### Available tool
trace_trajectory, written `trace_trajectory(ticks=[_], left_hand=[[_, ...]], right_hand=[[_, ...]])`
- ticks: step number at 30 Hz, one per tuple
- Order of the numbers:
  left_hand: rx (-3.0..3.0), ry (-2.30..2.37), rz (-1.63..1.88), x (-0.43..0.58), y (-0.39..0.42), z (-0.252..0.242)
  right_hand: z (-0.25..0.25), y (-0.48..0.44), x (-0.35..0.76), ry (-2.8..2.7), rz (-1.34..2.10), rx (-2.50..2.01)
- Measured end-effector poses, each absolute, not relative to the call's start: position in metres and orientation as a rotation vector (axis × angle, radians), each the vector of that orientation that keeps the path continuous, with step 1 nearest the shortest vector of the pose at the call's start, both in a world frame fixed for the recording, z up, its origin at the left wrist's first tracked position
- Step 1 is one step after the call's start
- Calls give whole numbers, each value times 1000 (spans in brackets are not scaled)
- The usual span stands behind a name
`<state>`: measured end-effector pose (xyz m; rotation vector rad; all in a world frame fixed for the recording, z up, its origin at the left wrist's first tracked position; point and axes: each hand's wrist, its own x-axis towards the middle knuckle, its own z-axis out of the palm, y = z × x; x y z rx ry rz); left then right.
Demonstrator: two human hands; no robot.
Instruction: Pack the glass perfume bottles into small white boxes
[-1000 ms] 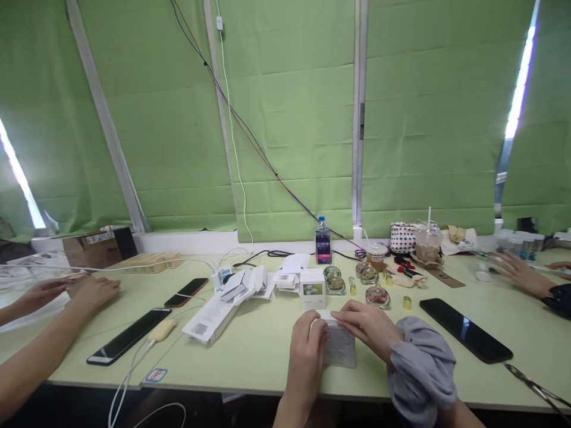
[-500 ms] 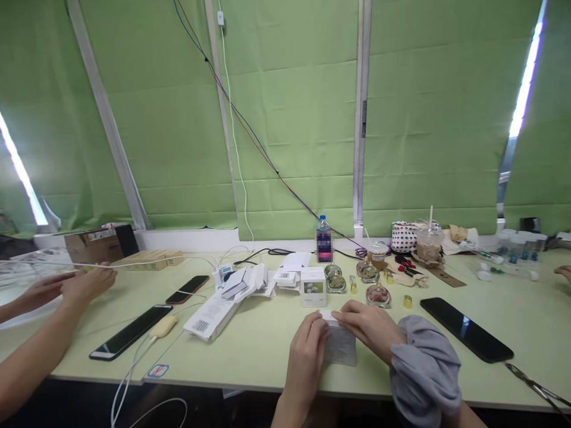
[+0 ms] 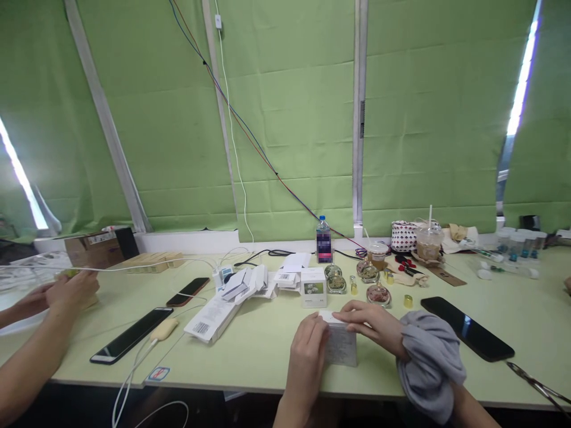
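A small white cardboard box [image 3: 342,348] with printed text on its near side stands upright by the table's front edge. My left hand [image 3: 309,345] wraps its left side, fingers at the top corner. My right hand [image 3: 372,324] presses its fingers on the box's top flap; a grey scrunchie [image 3: 430,356] circles that wrist. Just behind stands another white box [image 3: 313,291] with a flower picture. Round glass bottles, one with pink contents [image 3: 378,295] and one with green contents [image 3: 336,283], sit to the right of it, near a gold cap [image 3: 407,301].
Flattened white cartons [image 3: 214,318] pile up left of centre. Phones lie at left [image 3: 131,336] and right [image 3: 466,328], with scissors [image 3: 535,380] at the right edge. A drink bottle [image 3: 324,241] and iced coffee cup [image 3: 429,244] stand behind. Another person's hands [image 3: 71,294] work at far left.
My hands stay at the box, with the right wrist shifted slightly right. At far left, the other person's hands have moved a little left and down.
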<state>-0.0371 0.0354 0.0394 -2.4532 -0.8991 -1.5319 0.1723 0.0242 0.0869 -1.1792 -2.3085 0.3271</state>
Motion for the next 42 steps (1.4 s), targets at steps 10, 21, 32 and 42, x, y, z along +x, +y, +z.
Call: trace_trajectory(ticks=[10, 21, 32, 42], left_hand=[[-2407, -852, -1526, -36, 38, 35], [-2380, -810, -1554, -37, 40, 33], [-2373, -873, -1352, -38, 34, 28], [-2432, -826, -1279, -30, 32, 29]], right_hand=[[74, 31, 183, -2329, 432, -1028], [79, 27, 183, -2324, 423, -1128], [80, 26, 176, -1815, 997, -1104], [80, 23, 168, -1606, 1203, -1186]])
